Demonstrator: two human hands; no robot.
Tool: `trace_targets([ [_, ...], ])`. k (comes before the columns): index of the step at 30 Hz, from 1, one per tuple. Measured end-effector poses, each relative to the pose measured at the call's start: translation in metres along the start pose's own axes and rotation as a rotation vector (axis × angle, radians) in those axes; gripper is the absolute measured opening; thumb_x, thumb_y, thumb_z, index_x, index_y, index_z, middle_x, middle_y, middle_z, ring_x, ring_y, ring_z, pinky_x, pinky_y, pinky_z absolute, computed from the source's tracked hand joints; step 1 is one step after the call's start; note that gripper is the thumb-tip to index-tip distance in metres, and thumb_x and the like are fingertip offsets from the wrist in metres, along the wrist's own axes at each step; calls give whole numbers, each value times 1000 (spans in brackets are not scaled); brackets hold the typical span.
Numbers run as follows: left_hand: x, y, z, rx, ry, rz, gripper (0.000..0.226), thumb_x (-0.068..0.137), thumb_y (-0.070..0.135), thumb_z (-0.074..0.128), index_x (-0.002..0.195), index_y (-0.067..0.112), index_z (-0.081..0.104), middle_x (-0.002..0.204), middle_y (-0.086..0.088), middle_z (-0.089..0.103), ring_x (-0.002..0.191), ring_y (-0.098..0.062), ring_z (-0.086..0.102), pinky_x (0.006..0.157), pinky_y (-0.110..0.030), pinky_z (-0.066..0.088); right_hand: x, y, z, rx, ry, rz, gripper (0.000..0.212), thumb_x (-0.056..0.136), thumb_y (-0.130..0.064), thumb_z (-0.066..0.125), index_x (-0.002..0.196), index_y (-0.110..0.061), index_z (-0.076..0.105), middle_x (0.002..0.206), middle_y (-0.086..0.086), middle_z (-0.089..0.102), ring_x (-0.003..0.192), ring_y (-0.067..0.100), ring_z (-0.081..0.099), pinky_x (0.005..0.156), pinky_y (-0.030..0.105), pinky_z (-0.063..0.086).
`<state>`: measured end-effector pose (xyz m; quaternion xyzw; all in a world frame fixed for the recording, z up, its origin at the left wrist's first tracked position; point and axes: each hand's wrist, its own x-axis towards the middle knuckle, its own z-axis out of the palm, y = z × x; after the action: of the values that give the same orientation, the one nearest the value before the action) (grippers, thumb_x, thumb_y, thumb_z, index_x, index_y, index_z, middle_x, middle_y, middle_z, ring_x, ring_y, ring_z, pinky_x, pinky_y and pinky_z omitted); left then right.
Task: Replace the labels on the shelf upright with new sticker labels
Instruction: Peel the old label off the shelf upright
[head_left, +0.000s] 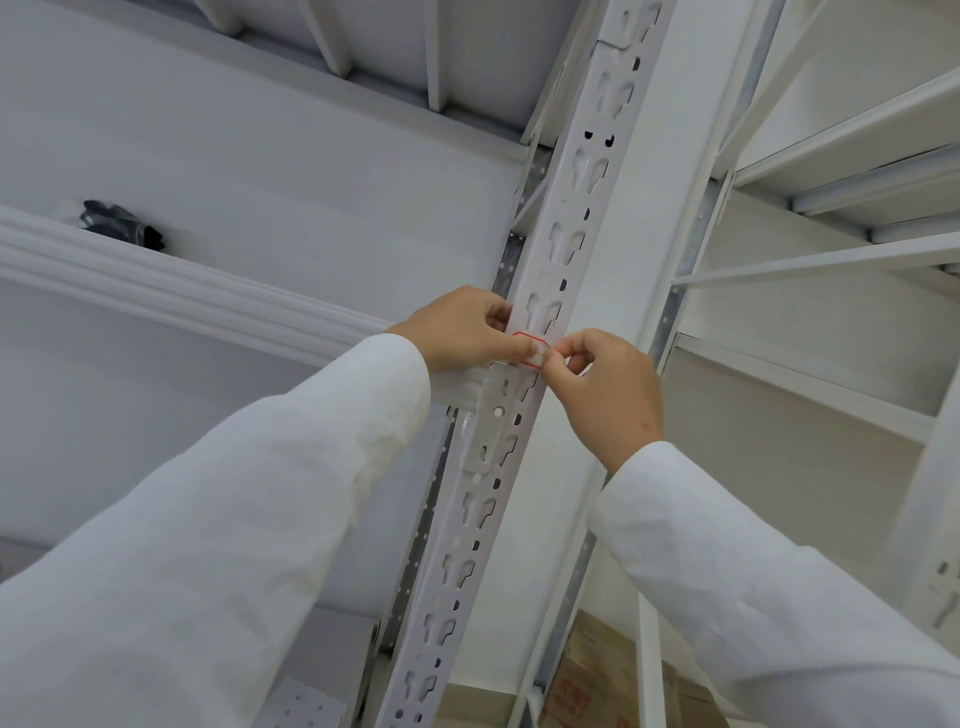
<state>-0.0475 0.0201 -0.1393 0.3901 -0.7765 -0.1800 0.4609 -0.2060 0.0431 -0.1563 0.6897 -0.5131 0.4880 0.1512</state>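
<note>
Head view showed both hands, left hand (460, 327) and right hand (605, 387), pinching a red-bordered label (531, 351) against the shelf upright (563, 228) at frame centre, apparently mid-application; pressing flat likely followed.

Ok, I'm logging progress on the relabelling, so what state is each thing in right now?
Sticker label: red-bordered, held against the upright, pinched at both ends.
Shelf upright: standing, slots bare above and below the label.
Left hand: pinches the label's left end.
Right hand: pinches the label's right end.
Dark bundle: lying on the left shelf, untouched.
</note>
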Motion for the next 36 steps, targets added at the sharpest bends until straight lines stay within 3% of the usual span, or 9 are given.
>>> trace_targets([
  [2,1,-1,3,32,58,-21,40,62,51,70,89,22,72,90,1,76,90,-20,71,91,-43,53,1,0,1,18,-5,12,15,84,-32,58,72,-22,59,65,-8,52,65,15,49,53,23,35],
  [5,2,-2,5,71,116,-29,42,59,55,66,85,22,72,84,2,76,87,-20,70,88,-45,54,2,-1,2,34,-11,21,16,84,-30,57,71,-21,59,61,-8,50,62,15,48,52,25,35],
  [11,6,-2,9,204,213,-60,52,68,55,68,89,8,65,90,-7,72,84,-24,66,76,-38,50,0,0,4,63,-11,29,18,85,-33,55,72,-21,57,61,-9,50,59,11,47,53,25,36],
  [16,7,-1,8,226,193,-65,37,71,53,68,65,20,52,69,5,58,67,-16,52,62,-28,36,1,0,5,51,11,16,16,84,-34,56,73,-22,59,63,-8,51,62,12,49,53,23,36],
  [20,8,-2,8,240,193,-44,37,72,54,66,65,21,51,69,4,56,68,-17,51,65,-30,37,1,2,2,-19,32,2,14,83,-36,57,74,-25,61,64,-8,49,67,14,49,51,22,32],
  [30,7,-2,9,251,209,-30,44,73,54,67,56,25,39,57,9,45,56,-11,43,56,-28,31,-3,-2,6,90,19,103,18,81,-39,58,70,-24,60,63,-8,55,66,17,54,57,26,38],
  [36,8,-3,9,252,204,-34,33,71,57,66,65,27,53,64,11,56,67,-13,54,62,-28,37,4,-4,4,185,-43,197,19,79,-30,60,62,-21,62,49,-8,49,56,15,50,58,27,43],
])
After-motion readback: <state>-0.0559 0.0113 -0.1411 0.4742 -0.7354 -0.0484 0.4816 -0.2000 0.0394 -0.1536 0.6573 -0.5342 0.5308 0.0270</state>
